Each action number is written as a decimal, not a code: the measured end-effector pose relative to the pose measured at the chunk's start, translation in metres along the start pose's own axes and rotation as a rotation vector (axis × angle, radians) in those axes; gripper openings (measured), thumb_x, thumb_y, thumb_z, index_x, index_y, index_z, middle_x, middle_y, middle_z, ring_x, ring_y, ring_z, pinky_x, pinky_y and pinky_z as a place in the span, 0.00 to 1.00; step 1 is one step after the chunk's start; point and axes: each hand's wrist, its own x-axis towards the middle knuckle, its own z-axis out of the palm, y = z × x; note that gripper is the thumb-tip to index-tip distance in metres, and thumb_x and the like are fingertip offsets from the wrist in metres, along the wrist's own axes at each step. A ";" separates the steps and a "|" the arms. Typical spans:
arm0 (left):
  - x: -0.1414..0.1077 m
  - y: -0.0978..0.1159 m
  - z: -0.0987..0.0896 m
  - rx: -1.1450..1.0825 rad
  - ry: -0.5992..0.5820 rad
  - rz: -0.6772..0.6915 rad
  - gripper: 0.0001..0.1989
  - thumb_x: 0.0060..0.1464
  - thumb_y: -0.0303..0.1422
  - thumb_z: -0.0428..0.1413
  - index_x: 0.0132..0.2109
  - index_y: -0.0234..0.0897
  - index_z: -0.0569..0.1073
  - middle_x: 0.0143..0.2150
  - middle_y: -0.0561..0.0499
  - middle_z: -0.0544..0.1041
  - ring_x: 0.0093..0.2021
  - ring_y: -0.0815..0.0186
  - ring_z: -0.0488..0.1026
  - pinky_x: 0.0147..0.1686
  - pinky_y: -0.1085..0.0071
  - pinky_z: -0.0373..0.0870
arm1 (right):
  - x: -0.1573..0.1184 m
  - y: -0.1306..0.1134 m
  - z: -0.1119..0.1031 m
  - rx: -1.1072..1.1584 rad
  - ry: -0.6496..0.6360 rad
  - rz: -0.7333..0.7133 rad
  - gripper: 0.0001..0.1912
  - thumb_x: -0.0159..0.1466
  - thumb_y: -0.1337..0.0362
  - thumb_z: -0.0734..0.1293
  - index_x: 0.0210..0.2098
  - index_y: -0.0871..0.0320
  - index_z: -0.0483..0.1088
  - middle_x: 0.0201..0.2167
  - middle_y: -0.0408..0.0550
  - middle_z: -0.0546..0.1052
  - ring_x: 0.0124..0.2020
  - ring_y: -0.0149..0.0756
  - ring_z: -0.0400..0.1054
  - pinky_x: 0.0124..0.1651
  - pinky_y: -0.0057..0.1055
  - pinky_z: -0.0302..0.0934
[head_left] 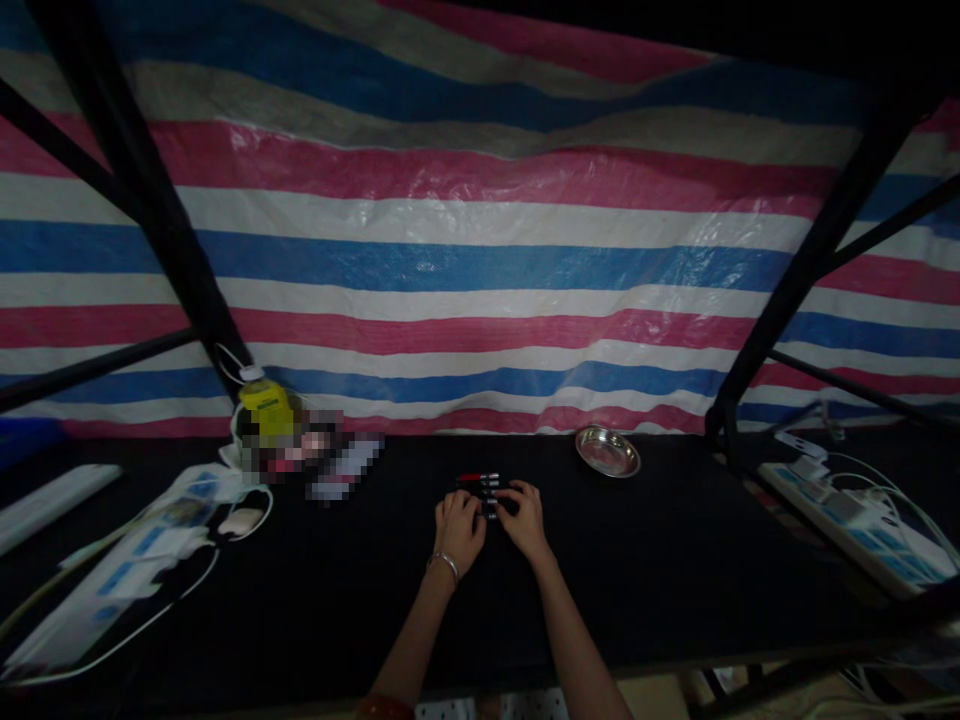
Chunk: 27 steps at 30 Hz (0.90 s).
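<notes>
A shiny round metal dish (608, 452) sits toward the back of the black table (645, 580), near the striped plastic sheet (480, 260). At the left, a yellow bottle (268, 408) stands near a white power strip (112, 590); another power strip (847, 530), with plugs and cables, lies at the right.

the scene is dim, with soft glare on the striped sheet (480, 262). edges look stretched and blurred.

Just below the centre, the left hand (460, 530) and right hand (525, 518) touch pens (478, 478) on the table (360, 580). A dish (608, 453) lies right of centre, beneath a striped sheet (480, 220).
</notes>
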 end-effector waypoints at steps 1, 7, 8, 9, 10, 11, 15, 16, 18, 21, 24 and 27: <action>0.000 0.000 0.000 -0.001 -0.004 -0.001 0.06 0.50 0.27 0.48 0.34 0.38 0.69 0.37 0.49 0.68 0.42 0.60 0.63 0.43 0.62 0.58 | 0.000 0.000 0.000 0.003 0.001 0.007 0.11 0.52 0.69 0.67 0.34 0.52 0.76 0.43 0.50 0.70 0.48 0.41 0.61 0.52 0.37 0.55; 0.001 0.000 -0.002 -0.017 -0.009 -0.005 0.06 0.50 0.26 0.48 0.34 0.38 0.68 0.38 0.48 0.69 0.42 0.60 0.63 0.43 0.62 0.58 | 0.001 0.002 0.001 0.009 0.009 0.029 0.11 0.52 0.69 0.67 0.34 0.52 0.76 0.43 0.50 0.70 0.48 0.41 0.61 0.52 0.37 0.55; 0.001 0.000 -0.002 -0.019 -0.010 -0.005 0.06 0.49 0.26 0.48 0.34 0.38 0.68 0.38 0.48 0.69 0.42 0.60 0.63 0.43 0.62 0.59 | 0.001 0.003 0.001 0.008 0.008 0.030 0.11 0.51 0.68 0.67 0.34 0.52 0.77 0.43 0.50 0.70 0.48 0.41 0.61 0.52 0.37 0.55; 0.001 0.000 -0.001 -0.020 -0.011 -0.006 0.07 0.49 0.26 0.48 0.35 0.38 0.68 0.38 0.48 0.69 0.42 0.60 0.63 0.43 0.62 0.59 | 0.001 0.003 0.001 0.006 0.006 0.030 0.10 0.51 0.68 0.68 0.34 0.52 0.77 0.43 0.50 0.70 0.48 0.42 0.61 0.52 0.37 0.55; 0.001 0.000 -0.001 -0.021 -0.013 -0.008 0.07 0.49 0.26 0.48 0.35 0.38 0.68 0.38 0.48 0.69 0.42 0.59 0.63 0.42 0.62 0.59 | 0.001 0.004 0.001 0.004 0.004 0.030 0.10 0.51 0.67 0.68 0.34 0.52 0.77 0.43 0.51 0.70 0.48 0.42 0.61 0.51 0.37 0.55; 0.001 0.000 -0.001 -0.020 -0.013 -0.011 0.07 0.49 0.25 0.48 0.35 0.38 0.68 0.38 0.48 0.69 0.42 0.59 0.63 0.43 0.62 0.59 | 0.001 0.005 0.002 0.001 0.002 0.030 0.10 0.52 0.67 0.68 0.34 0.52 0.77 0.43 0.51 0.70 0.48 0.43 0.61 0.51 0.38 0.56; 0.001 -0.001 -0.001 -0.028 -0.016 -0.017 0.07 0.48 0.25 0.48 0.35 0.38 0.68 0.38 0.48 0.69 0.42 0.59 0.63 0.43 0.62 0.59 | 0.002 0.006 0.002 -0.002 0.004 0.023 0.08 0.52 0.66 0.69 0.33 0.52 0.77 0.42 0.51 0.71 0.47 0.43 0.62 0.50 0.37 0.56; 0.001 -0.001 -0.001 -0.033 -0.012 -0.018 0.08 0.48 0.25 0.48 0.36 0.38 0.68 0.38 0.48 0.69 0.42 0.59 0.63 0.43 0.62 0.59 | 0.002 0.007 0.002 0.003 0.006 0.021 0.08 0.53 0.66 0.68 0.32 0.52 0.77 0.42 0.51 0.71 0.47 0.42 0.62 0.49 0.37 0.56; 0.001 0.000 -0.002 -0.046 0.007 -0.025 0.09 0.47 0.25 0.49 0.37 0.38 0.68 0.39 0.48 0.69 0.43 0.59 0.63 0.44 0.62 0.60 | 0.002 0.007 0.002 0.033 0.014 0.016 0.07 0.54 0.65 0.68 0.32 0.53 0.76 0.40 0.50 0.72 0.46 0.42 0.63 0.48 0.37 0.57; 0.001 0.000 -0.004 -0.068 0.062 -0.061 0.10 0.48 0.26 0.49 0.40 0.37 0.67 0.41 0.47 0.69 0.43 0.58 0.64 0.45 0.61 0.60 | 0.003 0.007 0.001 0.136 0.034 0.005 0.06 0.55 0.63 0.67 0.32 0.54 0.75 0.37 0.49 0.74 0.43 0.40 0.64 0.48 0.36 0.56; 0.001 -0.001 -0.005 -0.089 0.152 -0.140 0.11 0.50 0.27 0.48 0.43 0.37 0.67 0.43 0.45 0.69 0.45 0.57 0.64 0.44 0.60 0.61 | 0.005 0.007 -0.001 0.324 0.068 0.041 0.09 0.56 0.60 0.65 0.33 0.57 0.74 0.33 0.48 0.75 0.39 0.38 0.66 0.45 0.35 0.58; 0.000 -0.003 -0.005 -0.110 0.234 -0.200 0.12 0.52 0.27 0.47 0.45 0.35 0.66 0.45 0.44 0.68 0.46 0.56 0.64 0.44 0.59 0.62 | 0.009 0.011 -0.002 0.604 0.128 0.167 0.13 0.54 0.56 0.67 0.34 0.59 0.73 0.29 0.46 0.75 0.32 0.34 0.67 0.38 0.31 0.60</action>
